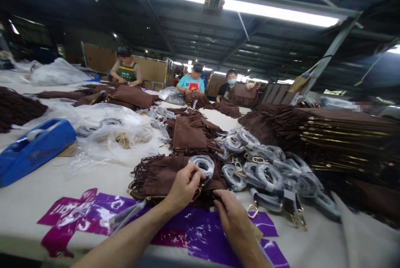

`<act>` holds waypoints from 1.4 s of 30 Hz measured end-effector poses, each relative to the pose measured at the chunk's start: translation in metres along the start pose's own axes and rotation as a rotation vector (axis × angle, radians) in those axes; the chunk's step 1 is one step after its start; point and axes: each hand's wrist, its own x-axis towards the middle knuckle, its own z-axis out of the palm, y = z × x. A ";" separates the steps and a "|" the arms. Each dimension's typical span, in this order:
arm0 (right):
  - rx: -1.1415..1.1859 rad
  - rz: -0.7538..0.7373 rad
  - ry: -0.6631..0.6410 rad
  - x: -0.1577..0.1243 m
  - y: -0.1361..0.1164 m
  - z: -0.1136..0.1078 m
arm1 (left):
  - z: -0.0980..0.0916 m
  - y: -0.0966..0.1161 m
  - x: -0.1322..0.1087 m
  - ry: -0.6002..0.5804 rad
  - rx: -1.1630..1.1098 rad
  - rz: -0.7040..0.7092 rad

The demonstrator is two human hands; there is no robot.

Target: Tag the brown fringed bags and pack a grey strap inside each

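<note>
In the head view, a brown fringed bag (159, 175) with a gold zip edge lies flat before me on the table. A grey strap coil (205, 165) in clear wrapping rests over its upper right part. My left hand (187, 182) is closed in a pinch at the coil's lower edge, with gold hardware just under the fingers. At the bag's lower right corner, my right hand (229, 211) has its thumb and forefinger closed on the edge; the exact spot gripped is partly hidden. Beyond it lies another brown fringed bag (189, 134).
Several wrapped strap coils (268, 176) with gold clips are heaped to the right, before a tall stack of brown bags (346, 134). A blue tape dispenser (37, 147) stands left near plastic bags (125, 134). Purple tape (209, 234) covers the table's front. Co-workers (190, 82) sit across.
</note>
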 end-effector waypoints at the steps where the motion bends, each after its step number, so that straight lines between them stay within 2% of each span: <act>1: -0.124 -0.020 -0.024 -0.003 0.004 -0.005 | -0.002 0.000 0.000 -0.020 -0.041 -0.018; 4: -0.409 -0.013 -0.162 -0.007 0.014 -0.019 | -0.005 0.001 0.000 -0.080 -0.131 -0.036; 7: -0.411 -0.045 -0.220 -0.004 0.010 -0.032 | -0.007 0.004 -0.001 -0.120 -0.178 -0.030; 11: -0.213 -0.054 -0.115 0.003 -0.008 -0.046 | -0.010 0.008 -0.005 -0.218 -0.190 -0.036; 14: -0.077 -0.091 -0.006 0.005 -0.018 -0.048 | -0.010 0.009 -0.008 -0.276 -0.135 -0.013; 17: -0.022 -0.125 0.159 0.002 -0.020 -0.041 | -0.008 0.008 -0.011 -0.275 -0.124 0.012; 20: 0.041 -0.085 0.322 -0.001 -0.016 -0.027 | -0.004 0.007 -0.014 -0.273 -0.172 0.012; 22: 0.165 -0.015 0.392 -0.003 -0.014 -0.017 | -0.003 0.007 -0.015 -0.279 -0.174 0.016; 25: 0.538 0.203 0.467 -0.003 -0.016 -0.004 | -0.003 0.008 -0.014 -0.291 -0.160 -0.017; 28: 0.901 0.451 0.481 -0.005 -0.019 0.006 | -0.003 0.010 -0.013 -0.301 -0.167 -0.083; 31: 1.067 0.565 0.456 -0.008 -0.018 0.013 | -0.004 0.012 -0.012 -0.302 -0.122 -0.083; 38: 1.137 0.592 0.325 -0.017 -0.013 0.019 | -0.001 0.012 -0.017 -0.281 0.126 0.122; 42: 1.065 0.523 0.331 -0.019 -0.012 0.020 | 0.000 0.011 -0.018 -0.279 0.083 0.048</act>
